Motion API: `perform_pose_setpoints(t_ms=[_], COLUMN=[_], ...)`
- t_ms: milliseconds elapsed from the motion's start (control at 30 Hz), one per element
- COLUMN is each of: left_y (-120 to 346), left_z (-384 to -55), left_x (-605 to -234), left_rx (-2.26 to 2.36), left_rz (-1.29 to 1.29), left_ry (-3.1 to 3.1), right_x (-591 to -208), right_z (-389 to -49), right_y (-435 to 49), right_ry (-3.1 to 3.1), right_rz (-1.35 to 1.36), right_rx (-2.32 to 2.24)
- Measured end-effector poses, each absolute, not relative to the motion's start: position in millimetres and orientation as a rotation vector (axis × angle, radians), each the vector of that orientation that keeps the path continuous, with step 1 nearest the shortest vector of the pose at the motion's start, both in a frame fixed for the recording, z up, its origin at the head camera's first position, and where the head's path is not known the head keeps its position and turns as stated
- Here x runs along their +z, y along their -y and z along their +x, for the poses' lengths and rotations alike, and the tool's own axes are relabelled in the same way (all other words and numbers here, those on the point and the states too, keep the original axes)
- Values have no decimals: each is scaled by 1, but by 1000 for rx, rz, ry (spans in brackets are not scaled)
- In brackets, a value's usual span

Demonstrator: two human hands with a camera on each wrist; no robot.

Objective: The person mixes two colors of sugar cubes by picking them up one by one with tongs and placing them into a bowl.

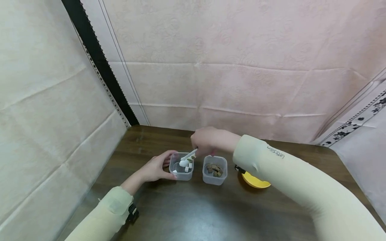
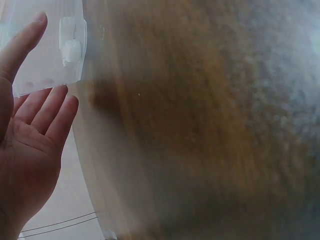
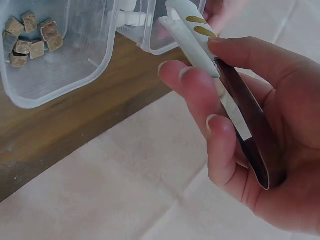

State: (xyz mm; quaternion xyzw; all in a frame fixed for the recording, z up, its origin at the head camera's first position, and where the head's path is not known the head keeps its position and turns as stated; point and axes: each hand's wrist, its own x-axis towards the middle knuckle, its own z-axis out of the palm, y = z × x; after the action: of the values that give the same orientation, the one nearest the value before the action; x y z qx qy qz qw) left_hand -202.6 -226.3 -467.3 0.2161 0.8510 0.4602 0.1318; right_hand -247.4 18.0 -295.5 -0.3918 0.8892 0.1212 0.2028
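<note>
My left hand (image 1: 157, 167) grips a clear plastic container (image 1: 182, 177) at its left side, thumb along the near wall and fingers behind. Several small white cubes (image 1: 188, 168) lie inside it. My right hand (image 1: 206, 140) reaches over from the far side and holds small tongs (image 3: 247, 107) with metal arms and white, leaf-patterned tips. Thumb and fingers pinch the arms in the right wrist view. The white tips (image 1: 184, 162) point down into the container, over the white cubes. Whether a cube is between them, I cannot tell.
Just to the right stands a second clear container (image 1: 213, 180) with several brown cubes (image 1: 214, 170). A yellow bowl (image 1: 255, 181) sits farther right, partly hidden under the right forearm. Pale cloth (image 1: 211, 90) hangs behind the dark wooden table (image 1: 193, 207).
</note>
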Motion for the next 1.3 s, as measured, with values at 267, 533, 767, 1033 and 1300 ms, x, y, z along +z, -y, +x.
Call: perform_pose_setpoints(t_ms=[267,533,767,1033,1300], left_y=[227,227,227,227,227], left_z=[-202,-202,-203,-204,-204], left_x=[-468,-469,-469,-469,-468], left_rx=[1331,1323,1321,1347,1340], left_rz=[629,641,639,663,660], left_ry=[-2478,-2483,-2471,-2455,-2466], right_x=[-284,-279,-275,-278,-281], right_z=[-243,-238,-236,-240,-241], right_y=[-37,-61,-90,-125,-158], right_ry=[-2469,-2514,-2511,-2439,-2430], right_rz=[-1150,-1256,-1173,-1123,-1121], right_rx=[226,90,-92,-253,-329])
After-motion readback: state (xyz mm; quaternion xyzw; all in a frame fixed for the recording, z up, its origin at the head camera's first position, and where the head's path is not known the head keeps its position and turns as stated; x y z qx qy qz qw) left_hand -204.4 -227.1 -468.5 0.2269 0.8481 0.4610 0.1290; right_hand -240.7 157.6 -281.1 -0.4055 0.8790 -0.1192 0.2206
